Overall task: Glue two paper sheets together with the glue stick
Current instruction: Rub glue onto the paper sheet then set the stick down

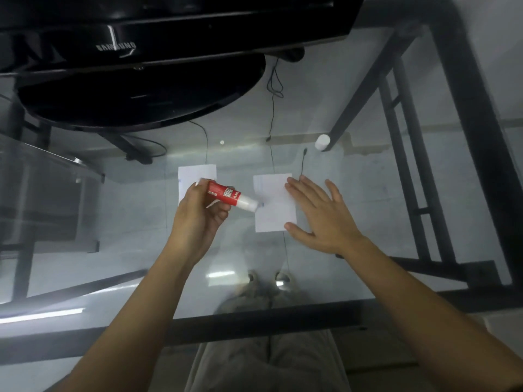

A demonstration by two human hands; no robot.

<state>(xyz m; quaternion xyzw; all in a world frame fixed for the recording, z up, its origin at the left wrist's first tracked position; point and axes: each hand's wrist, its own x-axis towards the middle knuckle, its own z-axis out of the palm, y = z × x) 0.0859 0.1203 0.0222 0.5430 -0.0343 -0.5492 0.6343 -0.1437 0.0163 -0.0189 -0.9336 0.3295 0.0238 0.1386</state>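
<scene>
Two white paper sheets lie on the glass table. My left hand grips a red and white glue stick, uncapped, and partly covers the left sheet. The stick's tip touches the left edge of the right sheet. Fingers spread, my right hand lies flat on that sheet's right side and holds it down. The white glue cap stands on the table behind the right sheet.
A black monitor with its round base stands at the back left of the glass table. Thin cables run from it toward the sheets. A black metal frame shows through the glass on the right.
</scene>
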